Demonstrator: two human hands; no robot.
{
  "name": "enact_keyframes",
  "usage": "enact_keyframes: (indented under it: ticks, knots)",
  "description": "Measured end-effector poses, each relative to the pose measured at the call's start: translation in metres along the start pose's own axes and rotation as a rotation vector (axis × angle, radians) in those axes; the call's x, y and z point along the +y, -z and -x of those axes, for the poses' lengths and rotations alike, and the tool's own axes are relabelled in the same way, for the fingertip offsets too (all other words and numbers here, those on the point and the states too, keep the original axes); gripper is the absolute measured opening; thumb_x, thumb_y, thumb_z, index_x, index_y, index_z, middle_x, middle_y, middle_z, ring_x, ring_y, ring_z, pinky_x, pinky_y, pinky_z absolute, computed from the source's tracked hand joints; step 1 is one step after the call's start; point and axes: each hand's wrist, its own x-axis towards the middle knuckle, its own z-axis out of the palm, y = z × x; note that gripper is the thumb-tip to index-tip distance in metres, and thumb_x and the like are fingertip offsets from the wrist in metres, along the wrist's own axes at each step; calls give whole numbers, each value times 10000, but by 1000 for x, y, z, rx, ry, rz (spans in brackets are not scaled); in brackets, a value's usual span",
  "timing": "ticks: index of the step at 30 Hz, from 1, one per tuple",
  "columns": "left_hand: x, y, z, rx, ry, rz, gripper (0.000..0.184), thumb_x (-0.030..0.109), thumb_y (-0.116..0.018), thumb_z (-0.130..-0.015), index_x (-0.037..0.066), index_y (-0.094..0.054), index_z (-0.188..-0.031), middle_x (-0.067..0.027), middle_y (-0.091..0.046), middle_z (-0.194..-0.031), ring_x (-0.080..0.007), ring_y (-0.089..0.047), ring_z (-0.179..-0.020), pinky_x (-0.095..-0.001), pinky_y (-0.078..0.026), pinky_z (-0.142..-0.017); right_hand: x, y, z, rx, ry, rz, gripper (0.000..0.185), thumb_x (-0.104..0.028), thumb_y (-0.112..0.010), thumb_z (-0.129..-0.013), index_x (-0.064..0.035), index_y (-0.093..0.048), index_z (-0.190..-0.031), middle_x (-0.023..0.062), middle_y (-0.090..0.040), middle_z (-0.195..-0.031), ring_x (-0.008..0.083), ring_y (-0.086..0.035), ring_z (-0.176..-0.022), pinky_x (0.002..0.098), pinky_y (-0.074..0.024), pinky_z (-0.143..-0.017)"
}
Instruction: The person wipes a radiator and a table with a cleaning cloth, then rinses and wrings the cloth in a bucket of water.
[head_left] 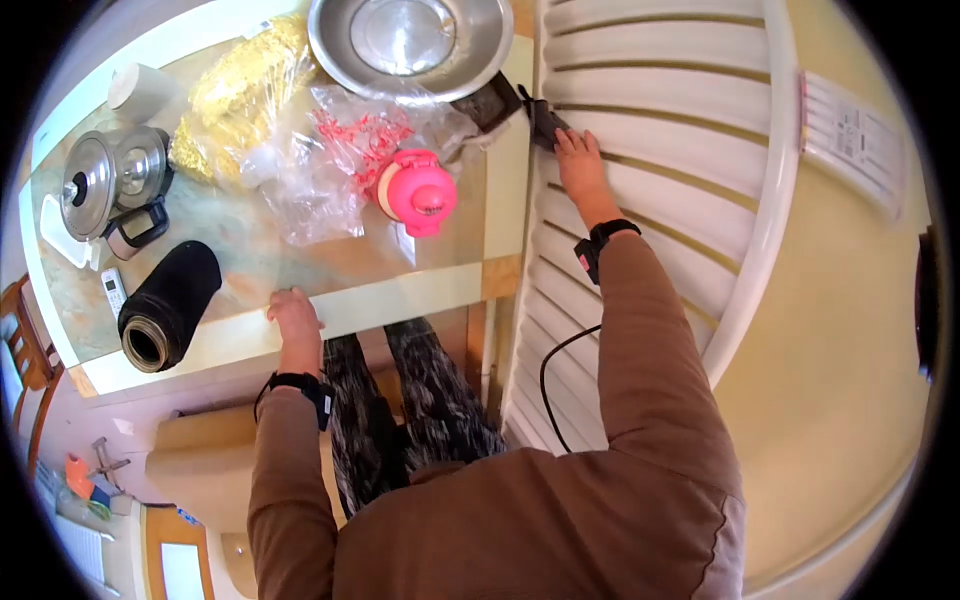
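Observation:
My left hand point(297, 318) rests on the pale front edge of the table, fingers spread and holding nothing. Out to the right, my right hand point(582, 158) has its fingers on a dark grey bundle with a small loop point(542, 122), which lies against the white radiator point(660, 105) by the table's side. What the bundle is, I cannot make out. Left of my left hand a black cylinder with a hollow end point(172, 305) lies on its side. A pink-lidded bottle point(420, 195) stands beyond my hands, next to a crumpled clear plastic bag with red print point(320, 190).
A steel basin point(333, 55), a yellow-gold package point(250, 75), a white cup point(140, 92), a glass-lidded pot point(90, 185) and a white remote point(114, 291) crowd the table. A black cable point(548, 370) hangs before the radiator. A white packet point(850, 135) lies beyond it.

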Motion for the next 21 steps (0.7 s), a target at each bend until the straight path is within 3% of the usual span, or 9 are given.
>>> enact_keyframes:
  ticks: [2, 4, 7, 13, 15, 18, 21]
  knots:
    - [2, -3, 0, 15, -12, -8, 747, 640, -752, -507, 111, -528, -983, -118, -565, -955, -250, -560, -881, -424, -492, -612, -5, -14, 24, -39, 64, -51, 333, -191, -459, -889, -86, -600, -1173, 25, -420, -1391, 205, -354, -1289, 462, -229, -1076]
    - [-1, -1, 1, 42, -11, -13, 740, 639, -752, -509, 114, -526, -980, -110, -565, -943, -248, -562, -878, -422, -492, -611, 2, 22, 48, -18, 43, -44, 292, -173, -471, -884, -87, -634, -1111, 23, -477, -1345, 198, -419, -1250, 463, -245, -1066]
    - [-7, 14, 1, 43, -10, -8, 708, 630, -756, -508, 123, -545, -956, -86, -577, -915, -231, -569, -868, -417, -493, -608, 30, 71, 93, 189, -63, -148, 230, -145, -477, -870, -88, -673, -977, 26, -586, -1215, 190, -523, -1160, 468, -250, -1064]
    - [-34, -3, -6, 135, -198, 331, 476, 456, -744, -675, 93, -606, -951, -89, -626, -971, -253, -610, -870, -360, -509, -698, 77, 178, 198, 236, -132, -82, 242, -74, -520, -799, -53, -666, -991, 45, -566, -1245, 197, -499, -1182, 471, -250, -1070]
    - [-45, 2, 1, 81, -264, 427, 359, 354, -694, -767, 67, -610, -965, -108, -643, -959, -283, -621, -874, -347, -505, -751, 82, 180, 221, 139, -137, -58, 283, -48, -521, -787, -36, -650, -1039, 48, -533, -1285, 194, -472, -1206, 472, -255, -1072]
    - [-60, 11, 21, -54, -360, 515, 285, 299, -665, -789, 55, -609, -926, -131, -649, -908, -297, -624, -865, -384, -502, -757, 72, 172, 216, 163, -148, -74, 301, -57, -516, -793, -13, -634, -1067, 58, -511, -1307, 207, -435, -1238, 474, -271, -1057]
    - [-76, 1, 57, 120, -436, 651, 240, 265, -617, -803, 41, -584, -880, -171, -637, -848, -335, -617, -813, -431, -495, -709, 58, 140, 175, 228, -37, -89, 304, -62, -510, -804, 2, -624, -1078, 72, -509, -1305, 223, -407, -1256, 473, -283, -1040]
